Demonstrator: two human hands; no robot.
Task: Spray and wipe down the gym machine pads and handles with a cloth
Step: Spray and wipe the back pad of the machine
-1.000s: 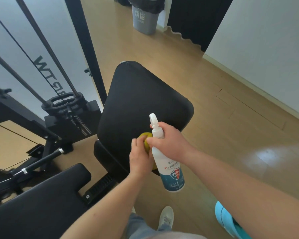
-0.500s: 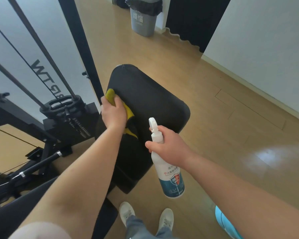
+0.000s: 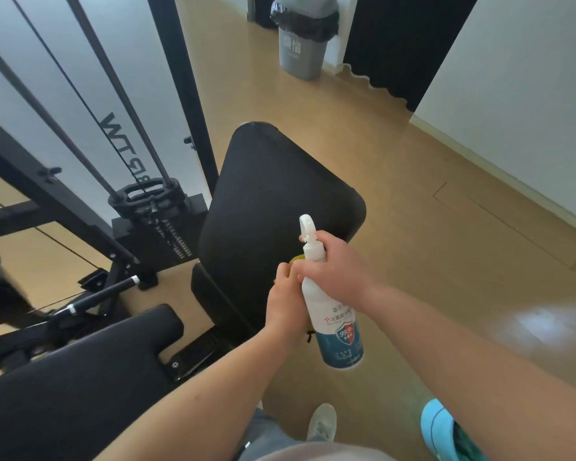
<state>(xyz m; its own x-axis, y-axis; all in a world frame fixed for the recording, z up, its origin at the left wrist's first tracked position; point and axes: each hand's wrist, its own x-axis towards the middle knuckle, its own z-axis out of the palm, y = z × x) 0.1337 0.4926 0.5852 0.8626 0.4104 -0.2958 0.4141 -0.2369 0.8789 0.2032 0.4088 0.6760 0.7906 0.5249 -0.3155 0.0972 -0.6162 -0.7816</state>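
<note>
Wood-floor gym, black back pad (image 3: 280, 201) tilted ahead. Your left hand (image 3: 285, 304) presses the yellow cloth (image 3: 296, 259) on its lower edge; right hand (image 3: 333, 271) grips the spray bottle (image 3: 330, 307). Overlap strokes, cover edges.

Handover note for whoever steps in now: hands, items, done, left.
Left hand: closed on the yellow cloth, mostly hidden, at the near end of the black back pad.
Right hand: gripping the white spray bottle upright by its neck, nozzle toward the pad.
Done: cannot tell how much of the pad is wiped.
Left: seat pad, lower left, and chrome-tipped handle show no contact; wipe those.
</note>
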